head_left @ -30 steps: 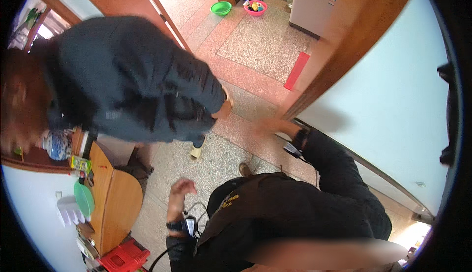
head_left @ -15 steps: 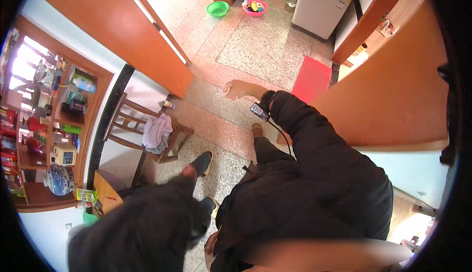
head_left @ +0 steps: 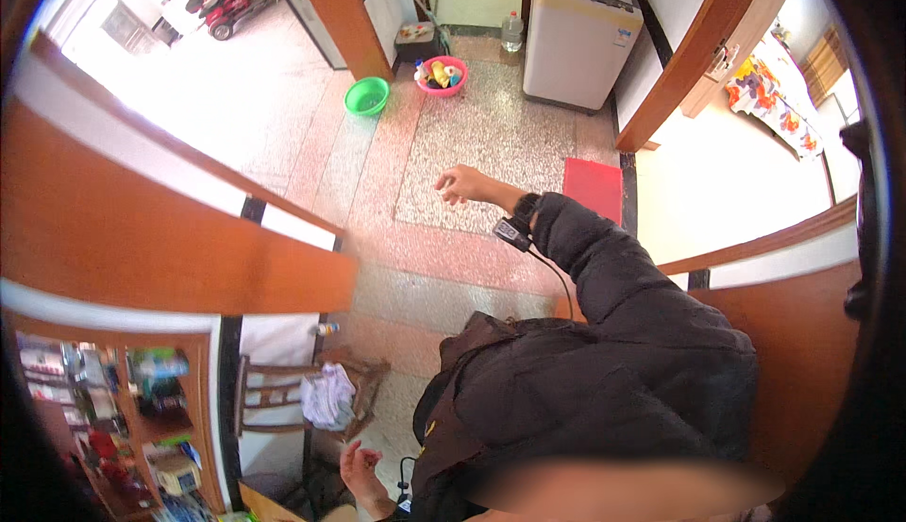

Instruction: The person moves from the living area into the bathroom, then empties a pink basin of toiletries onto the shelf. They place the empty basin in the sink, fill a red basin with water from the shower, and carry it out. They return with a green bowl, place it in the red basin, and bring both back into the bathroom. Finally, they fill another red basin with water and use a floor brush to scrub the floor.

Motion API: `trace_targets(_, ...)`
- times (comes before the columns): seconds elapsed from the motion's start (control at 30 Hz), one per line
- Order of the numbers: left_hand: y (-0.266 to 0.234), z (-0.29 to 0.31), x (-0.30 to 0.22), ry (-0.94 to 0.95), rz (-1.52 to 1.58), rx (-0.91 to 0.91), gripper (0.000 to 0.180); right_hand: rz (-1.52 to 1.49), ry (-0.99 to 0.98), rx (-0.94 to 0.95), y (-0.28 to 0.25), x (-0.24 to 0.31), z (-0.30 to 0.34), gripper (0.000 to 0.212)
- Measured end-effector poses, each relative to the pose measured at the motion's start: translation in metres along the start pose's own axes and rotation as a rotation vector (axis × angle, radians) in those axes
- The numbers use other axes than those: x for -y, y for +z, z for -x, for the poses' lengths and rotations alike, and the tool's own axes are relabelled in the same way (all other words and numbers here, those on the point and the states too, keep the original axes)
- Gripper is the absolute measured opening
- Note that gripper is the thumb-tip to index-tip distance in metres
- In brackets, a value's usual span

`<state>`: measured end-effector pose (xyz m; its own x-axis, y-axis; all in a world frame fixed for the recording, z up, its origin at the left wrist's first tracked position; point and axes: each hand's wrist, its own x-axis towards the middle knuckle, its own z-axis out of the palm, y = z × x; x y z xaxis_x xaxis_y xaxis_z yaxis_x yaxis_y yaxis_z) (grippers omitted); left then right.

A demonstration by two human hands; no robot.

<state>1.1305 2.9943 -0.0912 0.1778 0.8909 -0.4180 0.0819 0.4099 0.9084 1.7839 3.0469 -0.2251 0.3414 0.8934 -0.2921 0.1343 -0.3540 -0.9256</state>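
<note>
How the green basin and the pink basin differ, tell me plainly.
Colour: the green basin is bright green; the pink basin is pink.
Contents: the pink basin holds a pile of small items, some yellow and white; the green basin shows no such pile.
Place: the green basin sits left of the pink basin.
Shared: both are round and stand on the floor.

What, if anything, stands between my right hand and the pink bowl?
Nothing visible: in this view only speckled floor shows between your right hand and the pink bowl. The green bowl sits off to the left, outside that path.
</note>
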Motion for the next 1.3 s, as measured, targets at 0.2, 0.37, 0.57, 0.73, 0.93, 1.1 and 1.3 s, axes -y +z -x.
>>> trace_targets(0.2, 0.118, -0.237, -0.077, -0.032, -0.096, 0.229, 0.022, -0.123, 0.136, -0.254, -0.112, -0.037, -0.068, 0.027)
trace_targets(0.37, 0.257, -0.413, -0.156, 0.057, -0.249, 0.500, 0.017, -0.274, 0.186, -0.565, -0.212, -0.040, -0.094, 0.022)
trace_targets(0.57, 0.443, -0.576, -0.231, 0.017, -0.380, 0.786, 0.016, -0.315, 0.208, -0.741, -0.282, -0.061, -0.129, 0.019)
trace_targets(0.73, 0.583, -0.682, -0.232, -0.033, -0.437, 0.893, 0.018, -0.460, 0.298, -0.849, -0.349, -0.102, -0.189, 0.017)
trace_targets(0.93, 0.730, -0.803, -0.228, -0.019, -0.586, 0.820, 0.021, -0.494, 0.228, -0.863, -0.476, -0.132, -0.330, 0.015)
trace_targets(1.1, 0.842, -0.892, -0.232, -0.079, -0.496, 0.816, 0.017, -0.394, 0.325, -0.838, -0.549, -0.106, -0.435, 0.015)
trace_targets(1.3, 0.950, -0.976, -0.197, -0.128, -0.585, 0.796, 0.014, -0.314, 0.400, -0.741, -0.597, -0.131, -0.538, 0.015)
